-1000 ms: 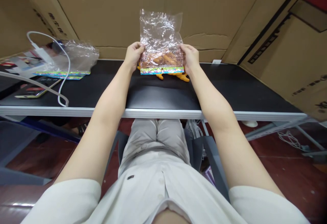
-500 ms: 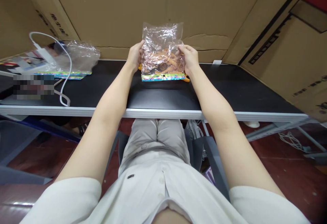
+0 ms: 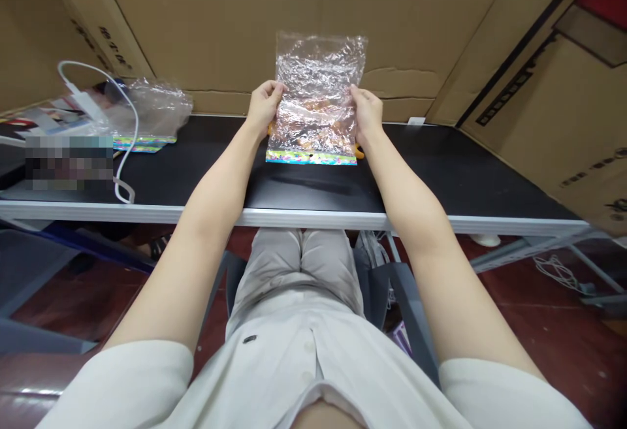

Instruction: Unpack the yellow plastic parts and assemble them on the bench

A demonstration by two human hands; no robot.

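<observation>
I hold a clear plastic zip bag [image 3: 317, 83] upside down above the black table [image 3: 313, 184], its colourful zip strip at the lower edge. My left hand [image 3: 263, 105] pinches its left side and my right hand [image 3: 366, 112] pinches its right side. Orange toy pieces [image 3: 359, 151] show dimly through the bag and peek out beside its lower right corner; whether they lie inside the bag or behind it on the table I cannot tell.
More clear zip bags [image 3: 149, 112] lie at the table's left rear, with a white cable [image 3: 122, 142] looping across them and printed papers [image 3: 44, 119] beside. Cardboard boxes [image 3: 206, 17] wall the back and right side. A pale metal strip [image 3: 304, 217] marks the table's near edge.
Both hands pushed the bag down over the orange pieces, then raised it again and tilted its lower edge toward me. The orange pieces that lay exposed below the bag are now mostly covered.
</observation>
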